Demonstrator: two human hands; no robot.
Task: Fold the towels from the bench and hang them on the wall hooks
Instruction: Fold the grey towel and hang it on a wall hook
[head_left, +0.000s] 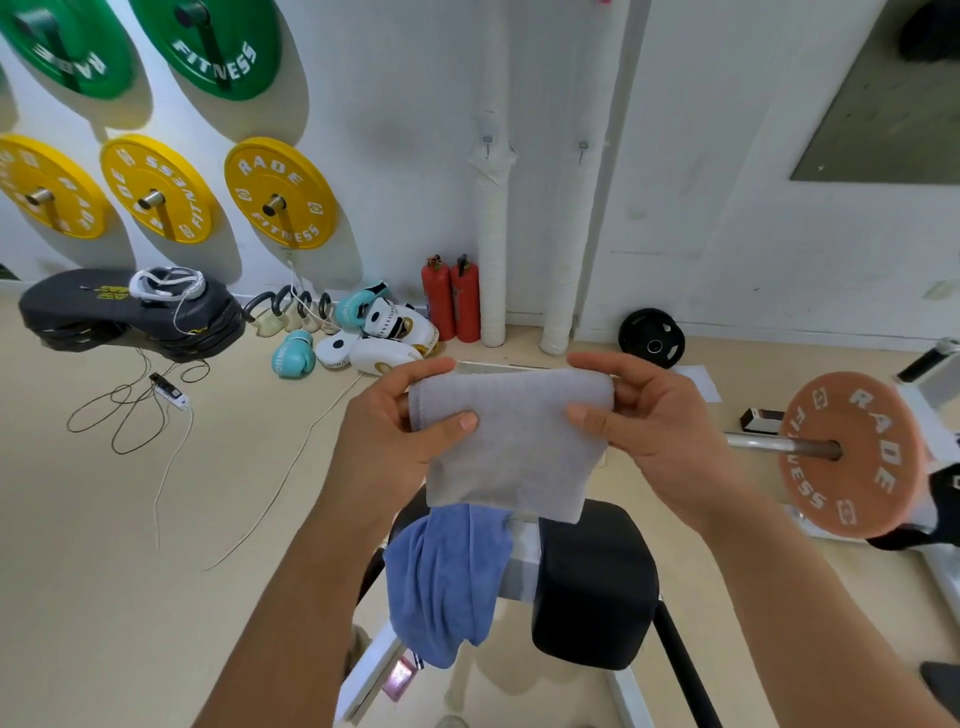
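White gym wall (405, 104) stands far beyond both hands, with a pale floor (104, 519) below it. Up past the left hand (387, 436), yellow weight plates (280, 193) and green weight plates (208, 41) hang on pegs, and boxing gloves (293, 353) lie on the floor under them. The left hand pinches the left top corner of a gray towel (511, 441), thumb in front and fingers behind. The gray towel is folded (it looks like a neat square) and hangs in the air between the two hands. Just under the hands, a blue towel (447, 582) is draped over the bench (592, 582) and hangs down its side. Straight above the hands, two small wall hooks (487, 141) stick out of the wall, with two red fire extinguishers (451, 299) standing lower down. The right hand (660, 415) pinches the right top corner of the gray towel the same way. Just past the right hand, an orange weight plate (852, 457) sits on a bar.
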